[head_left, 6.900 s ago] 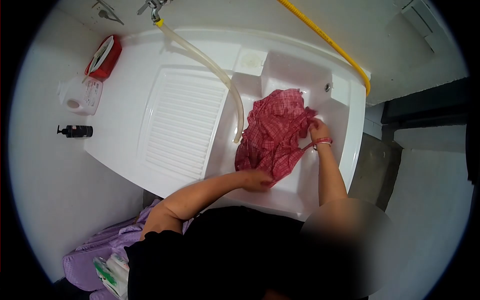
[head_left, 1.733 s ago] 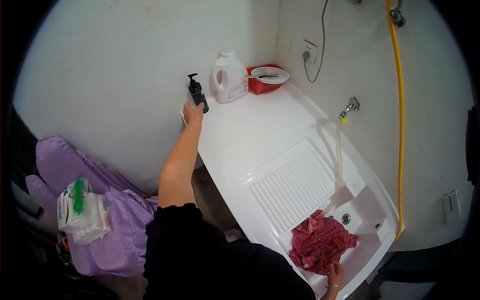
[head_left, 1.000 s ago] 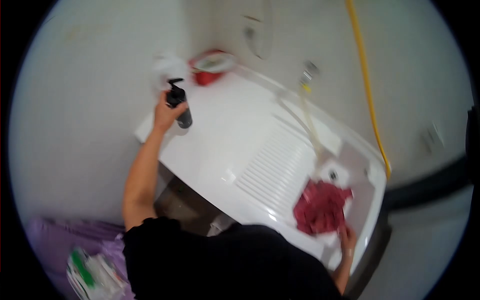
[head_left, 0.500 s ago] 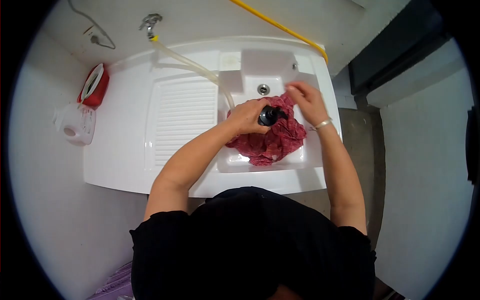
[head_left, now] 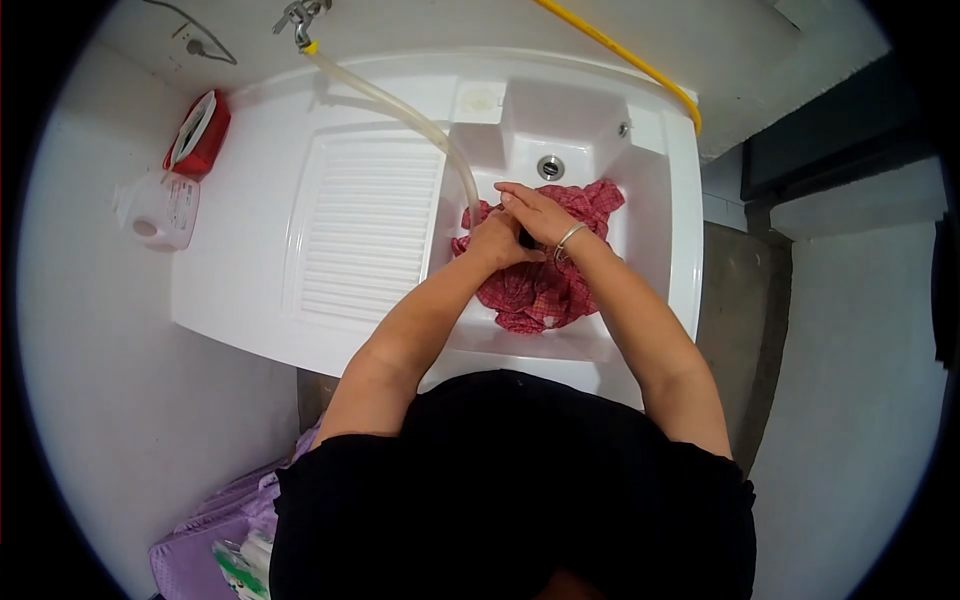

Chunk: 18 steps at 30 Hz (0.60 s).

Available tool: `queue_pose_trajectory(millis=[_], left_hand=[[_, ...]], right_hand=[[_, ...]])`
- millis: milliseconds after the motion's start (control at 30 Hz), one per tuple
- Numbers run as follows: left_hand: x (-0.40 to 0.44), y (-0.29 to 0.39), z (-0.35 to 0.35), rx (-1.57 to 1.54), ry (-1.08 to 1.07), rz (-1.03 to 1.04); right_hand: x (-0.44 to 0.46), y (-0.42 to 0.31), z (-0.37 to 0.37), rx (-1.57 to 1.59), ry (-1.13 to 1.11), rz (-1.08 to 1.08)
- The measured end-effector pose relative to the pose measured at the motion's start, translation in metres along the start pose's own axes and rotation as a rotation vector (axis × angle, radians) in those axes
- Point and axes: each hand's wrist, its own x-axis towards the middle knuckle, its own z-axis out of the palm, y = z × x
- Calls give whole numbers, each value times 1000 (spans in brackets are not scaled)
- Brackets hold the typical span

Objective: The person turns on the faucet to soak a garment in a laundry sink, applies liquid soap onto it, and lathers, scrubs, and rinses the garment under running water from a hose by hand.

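My left hand (head_left: 497, 242) is wrapped round a dark pump bottle (head_left: 526, 239), held above the wet red checked cloth (head_left: 540, 300). Only a small dark part of the bottle shows between my hands. Over its top lies my right hand (head_left: 545, 217), fingers stretched out and pointing left, hiding the pump head. The cloth is bunched in the white sink basin (head_left: 648, 270), partly covered by both hands. A clear hose (head_left: 462, 165) runs from the tap (head_left: 300, 22) down into the basin beside my left hand.
A ribbed washboard (head_left: 372, 225) is moulded into the counter left of the basin. Farther left stand a red container (head_left: 207, 140) and a translucent jug (head_left: 172, 212). The drain (head_left: 551, 168) is at the basin's back. A yellow hose (head_left: 620, 52) runs along the wall.
My right hand has moved left from the cloth's far edge onto the top of the bottle. The bottle stays in my left hand. The view has shifted slightly.
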Motion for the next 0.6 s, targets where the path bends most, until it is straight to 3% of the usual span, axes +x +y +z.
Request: queue_pose_trajectory(millis=[167, 333, 567, 600], left_hand=[[-6, -1, -10, -59, 21, -56], [-4, 2, -8, -8, -43, -128], [-2, 5, -5, 43, 66, -98], [-1, 10, -12, 17, -40, -156]], right_hand=[[15, 4, 9, -322, -47, -28], [14, -5, 3, -694, -139, -210], [17, -4, -5, -637, -149, -295], [16, -9, -9, -637, -179, -269]])
